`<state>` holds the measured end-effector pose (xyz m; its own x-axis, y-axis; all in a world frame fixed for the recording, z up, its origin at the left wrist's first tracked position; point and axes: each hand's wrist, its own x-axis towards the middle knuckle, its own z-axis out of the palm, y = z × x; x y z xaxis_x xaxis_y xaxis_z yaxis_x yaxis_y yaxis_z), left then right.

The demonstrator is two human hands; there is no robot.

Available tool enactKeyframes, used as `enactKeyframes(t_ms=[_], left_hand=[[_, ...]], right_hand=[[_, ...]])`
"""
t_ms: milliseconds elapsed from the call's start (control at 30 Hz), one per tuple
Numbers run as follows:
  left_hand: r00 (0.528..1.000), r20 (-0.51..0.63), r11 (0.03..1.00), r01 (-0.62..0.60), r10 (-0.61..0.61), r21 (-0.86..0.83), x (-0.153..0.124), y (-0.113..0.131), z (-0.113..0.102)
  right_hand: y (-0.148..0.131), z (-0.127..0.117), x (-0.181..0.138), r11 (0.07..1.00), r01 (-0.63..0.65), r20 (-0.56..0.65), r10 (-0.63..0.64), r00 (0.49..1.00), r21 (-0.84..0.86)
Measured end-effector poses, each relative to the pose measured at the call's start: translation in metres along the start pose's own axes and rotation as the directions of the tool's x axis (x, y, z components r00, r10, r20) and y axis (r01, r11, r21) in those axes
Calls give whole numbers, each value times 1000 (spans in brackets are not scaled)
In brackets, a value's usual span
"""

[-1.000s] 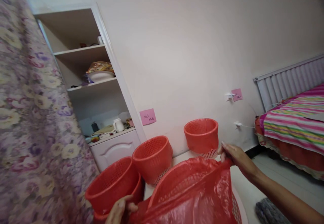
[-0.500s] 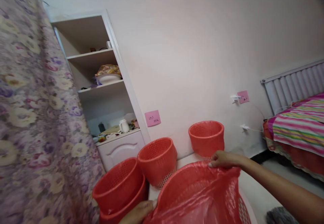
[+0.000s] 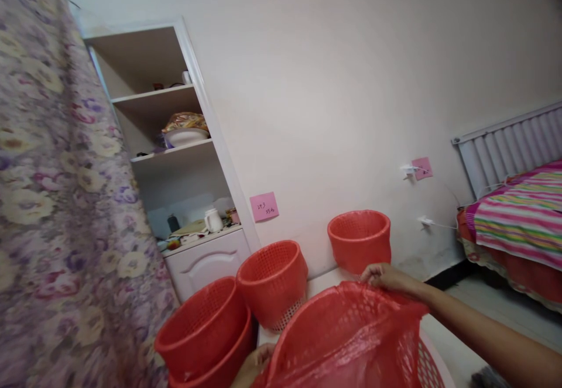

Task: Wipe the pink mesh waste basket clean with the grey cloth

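Right hand (image 3: 386, 277) is pinching the red bag (image 3: 351, 341) at the far rim of the nearest basket (image 3: 424, 367), grip closed, stretching it as a liner; left hand (image 3: 257, 360) is pressing the near edge, grip unclear; behind this basket, lined baskets (image 3: 272, 277) are sitting empty on the worktop (image 3: 320, 280)

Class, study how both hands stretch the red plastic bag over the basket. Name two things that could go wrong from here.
1. The right hand pulls the thin red bag taut over the basket rim; it might tear.
2. The left hand grips only the near edge, so the bag may slip off there.
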<state>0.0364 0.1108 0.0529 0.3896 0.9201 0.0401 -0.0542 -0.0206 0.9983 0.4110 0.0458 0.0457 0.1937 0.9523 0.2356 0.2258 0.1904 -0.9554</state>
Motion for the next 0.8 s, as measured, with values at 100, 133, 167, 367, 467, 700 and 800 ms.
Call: enactKeyframes(t_ms=[100, 133, 167, 367, 467, 700, 800], left_hand=[[996, -23, 993, -85, 87, 84, 8, 20, -10], [991, -31, 985, -125, 129, 116, 10, 30, -12], [984, -38, 975, -166, 173, 147, 12, 41, -13], [943, -70, 916, -297, 326, 270, 8, 86, -12], [946, -83, 923, -284, 315, 258, 4, 87, -13], [957, -137, 961, -235, 255, 145, -1, 90, -32], [955, -135, 956, -242, 265, 163, -10, 99, -30]], right_hand=[[-13, 1, 8, 994, 99, -93, -102, 990, -36], [-19, 2, 10, 989, 134, -123, -140, 983, -57], [-27, 4, 11, 983, 167, -149, -178, 973, -80], [-58, 10, 6, 943, 280, -243, -318, 917, -178], [-51, 1, 4, 956, 253, -294, -287, 912, -149], [-39, -12, -15, 989, 132, -189, -117, 975, 71], [-44, -7, -25, 986, 69, -26, -66, 997, 154]])
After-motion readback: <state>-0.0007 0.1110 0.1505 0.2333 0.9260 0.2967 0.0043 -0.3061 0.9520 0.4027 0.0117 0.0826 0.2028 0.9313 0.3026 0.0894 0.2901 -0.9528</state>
